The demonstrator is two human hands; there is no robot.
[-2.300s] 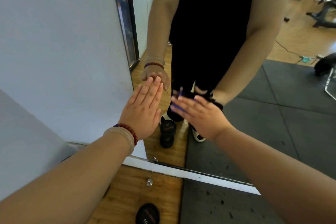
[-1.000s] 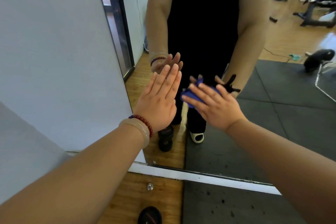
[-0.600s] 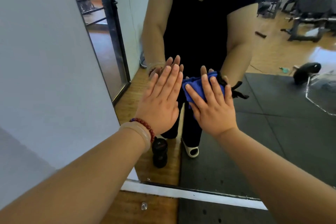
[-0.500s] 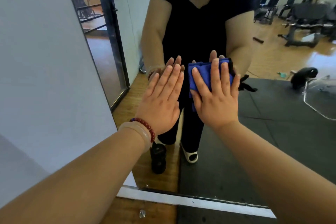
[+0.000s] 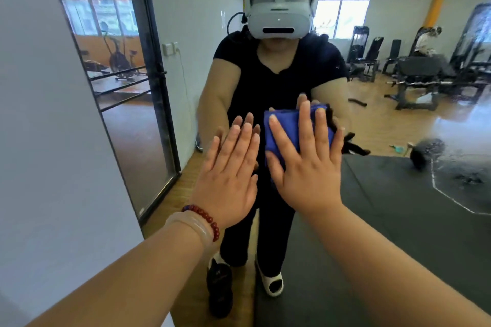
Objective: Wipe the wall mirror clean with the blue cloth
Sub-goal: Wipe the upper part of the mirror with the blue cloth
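The wall mirror (image 5: 398,194) fills most of the view and reflects a person in black clothes with a headset. My right hand (image 5: 308,164) lies flat with spread, straight fingers and presses the folded blue cloth (image 5: 287,127) against the glass. The cloth shows above and left of my fingers. My left hand (image 5: 228,170), with a red bead bracelet and a pale bangle at the wrist, rests flat on the glass just left of the cloth, fingers straight and together.
A plain white wall (image 5: 53,167) borders the mirror on the left. A dark dumbbell (image 5: 219,289) appears low in the glass by the reflected feet. The reflection shows gym benches (image 5: 414,69), a black floor mat (image 5: 398,220) and streaky wet marks (image 5: 462,167) at the right.
Both hands have slid up the glass and the view has tilted upward. My right hand turned from sideways to fingers up, and more of the blue cloth shows under it.
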